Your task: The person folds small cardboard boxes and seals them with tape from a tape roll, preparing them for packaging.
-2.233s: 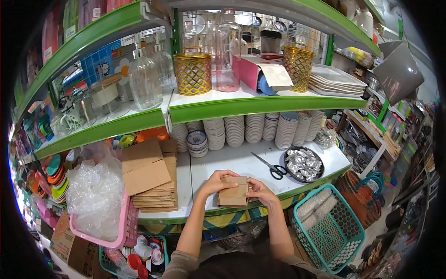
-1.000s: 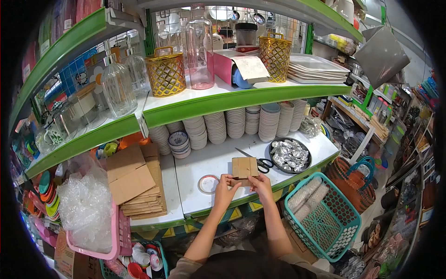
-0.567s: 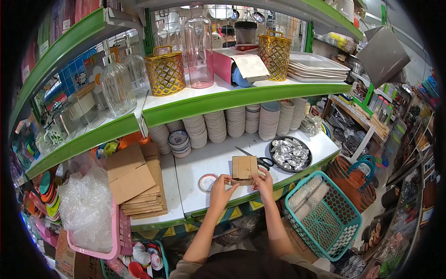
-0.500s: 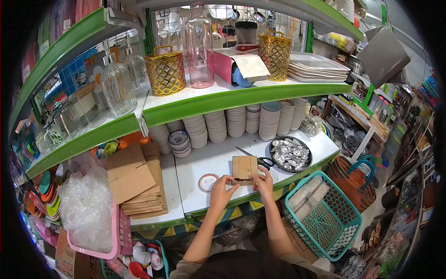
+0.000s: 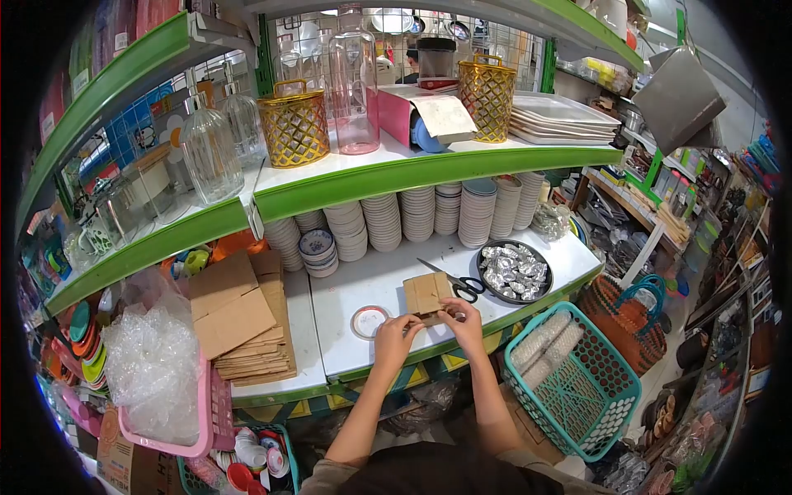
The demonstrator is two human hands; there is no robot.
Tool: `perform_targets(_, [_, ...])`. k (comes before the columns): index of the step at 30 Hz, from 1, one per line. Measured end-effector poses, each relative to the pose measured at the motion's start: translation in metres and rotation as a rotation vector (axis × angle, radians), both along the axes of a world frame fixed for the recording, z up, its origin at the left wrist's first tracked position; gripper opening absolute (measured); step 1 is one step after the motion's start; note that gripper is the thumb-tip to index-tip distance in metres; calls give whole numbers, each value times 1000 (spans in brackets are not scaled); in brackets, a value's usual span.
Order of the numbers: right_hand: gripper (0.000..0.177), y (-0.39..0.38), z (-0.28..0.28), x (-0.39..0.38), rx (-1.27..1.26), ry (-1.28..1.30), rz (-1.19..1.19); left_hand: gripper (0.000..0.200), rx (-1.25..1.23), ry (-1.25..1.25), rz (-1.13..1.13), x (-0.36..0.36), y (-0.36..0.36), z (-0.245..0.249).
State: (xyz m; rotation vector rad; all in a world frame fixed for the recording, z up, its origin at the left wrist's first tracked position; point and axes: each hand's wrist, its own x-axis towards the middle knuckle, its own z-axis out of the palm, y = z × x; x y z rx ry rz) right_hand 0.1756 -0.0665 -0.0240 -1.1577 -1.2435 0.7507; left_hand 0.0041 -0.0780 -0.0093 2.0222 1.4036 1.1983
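Note:
A small brown cardboard box [image 5: 426,292] lies on the white shelf, slightly turned. My left hand [image 5: 398,332] pinches at its near left corner with bent fingers. At the near right corner, my right hand [image 5: 464,323] has thumb and fingers closed on the cardboard edge. The front edge between the hands is partly covered by fingers. Just left of my left hand lies a roll of tape [image 5: 370,322]. Black-handled scissors [image 5: 469,289] rest beside the box on the right, blades pointing away to the left.
A round black tray [image 5: 544,288] holds foil-wrapped pieces. Stacked bowls [image 5: 385,224] line the back. Flattened cardboard [image 5: 239,309] is piled left, beside a pink basket [image 5: 216,412] of bubble wrap. A green basket [image 5: 596,379] stands right. The green-edged upper shelf [image 5: 429,169] overhangs.
The dark strip held between my hands at the box's front no longer shows. The box has turned and shifted slightly left, and my fingers now press at its near edge.

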Motion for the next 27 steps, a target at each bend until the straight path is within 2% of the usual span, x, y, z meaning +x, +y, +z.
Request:
perform_targets(7, [16, -1, -2, -1, 34, 46, 3, 19, -13, -7, 27, -2, 1, -8])
perform_targets(11, [19, 0, -8, -2, 16, 28, 8, 20, -2, 6, 58, -1, 2, -9])
perform_targets(13, [23, -3, -6, -3, 108, -116, 18, 21, 5, -10, 87, 0, 2, -9])
perform_targets(16, [26, -6, -10, -1, 46, -238, -8, 23, -25, -58, 77, 1, 3, -8])
perform_targets(20, [26, -3, -20, 2, 20, -197, -47, 25, 61, -26, 114, -8, 4, -14])
perform_targets(22, [26, -2, -23, 2, 25, -86, -12, 30, 127, 30, 272, -19, 5, -15])
perform_targets(24, [26, -4, -18, 1, 42, -101, -9, 35, 127, 113, 295, -33, 3, -14])
perform_targets(27, [24, 1, -14, 3, 20, -88, 32, 32, -98, 249, 352, -42, -2, -12])
